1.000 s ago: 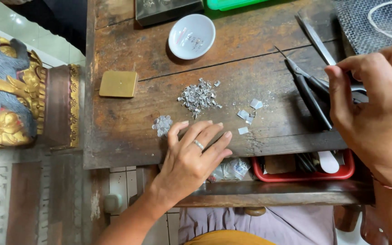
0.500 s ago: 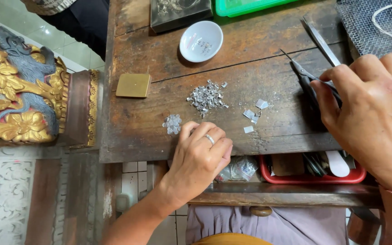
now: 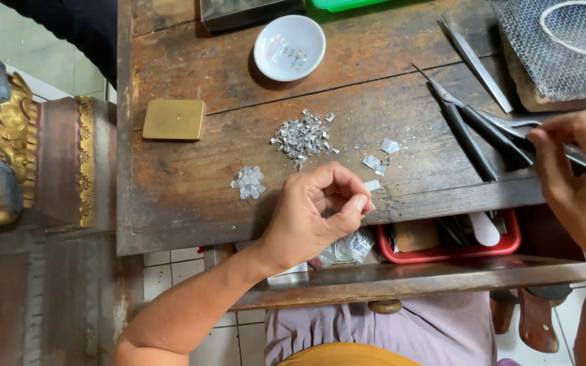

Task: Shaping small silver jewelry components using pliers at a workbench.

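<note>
The left hand [image 3: 313,213] is curling near the tabletop [image 3: 171,183] edge, its grip pinching thumb to forefinger beside a small silver scrap [image 3: 372,184]; whether anything is in the pinch, I cannot tell. The right hand [image 3: 578,179] is closing its grip on the handles of the black pliers [image 3: 473,129]. The scrap is lying right at the edge above the open drawer [image 3: 442,271], so a careless brush could be knocking it in, or scattering the silver pile [image 3: 302,137].

Silver scraps [image 3: 301,137] on the brown wooden bench [image 3: 184,190], white dish [image 3: 289,47], brass-yellow block [image 3: 174,120], red tray [image 3: 469,249].
</note>
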